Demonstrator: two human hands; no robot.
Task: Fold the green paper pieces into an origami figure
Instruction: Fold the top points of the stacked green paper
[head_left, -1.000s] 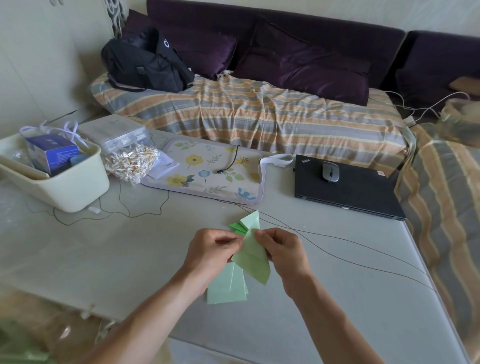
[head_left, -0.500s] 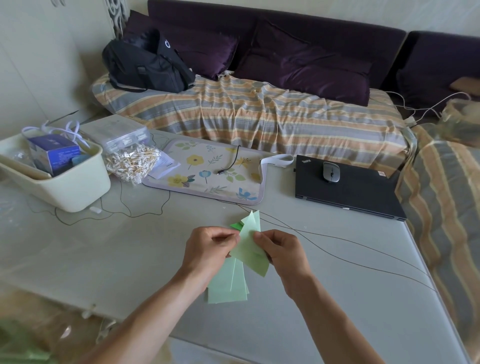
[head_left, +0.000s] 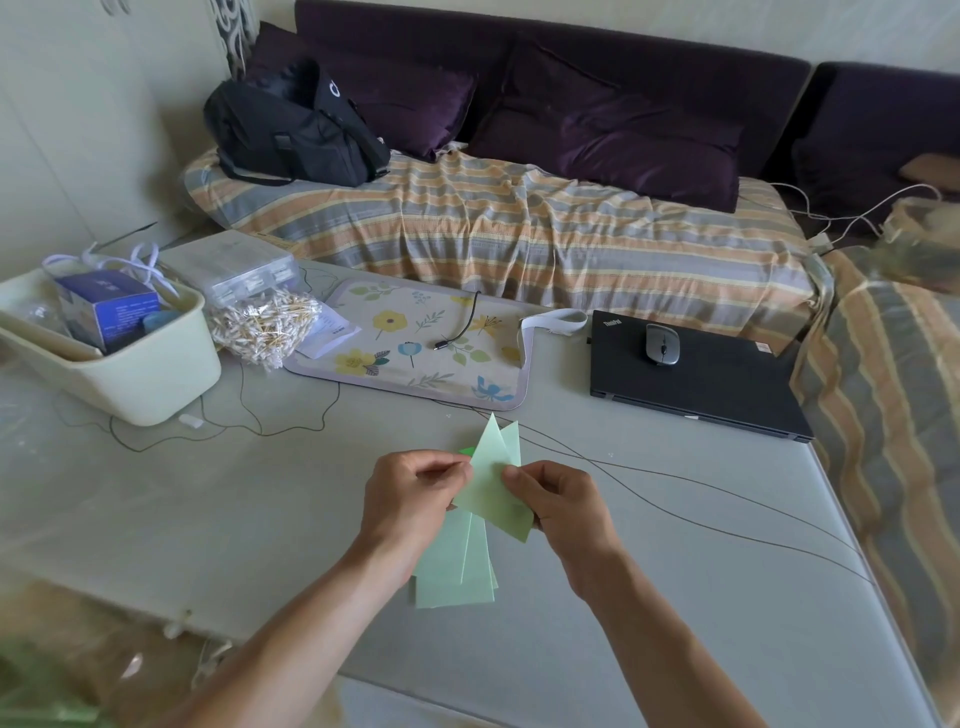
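Note:
Above the table I hold a pale green folded paper piece with two points sticking up. My left hand pinches its left edge and my right hand pinches its right edge. Beneath it, more pale green paper sheets lie on the table, partly hidden by my left wrist. A small brighter green scrap peeks out just above my left fingers.
A cream plastic bin stands at the left, with a bag of cotton swabs beside it. Behind the paper lie a floral mat and a closed black laptop with a mouse. Thin cables cross the table.
The folded piece has been turned more upright between my fingers, and its two tips now stand closer together. Both hands stay in about the same place.

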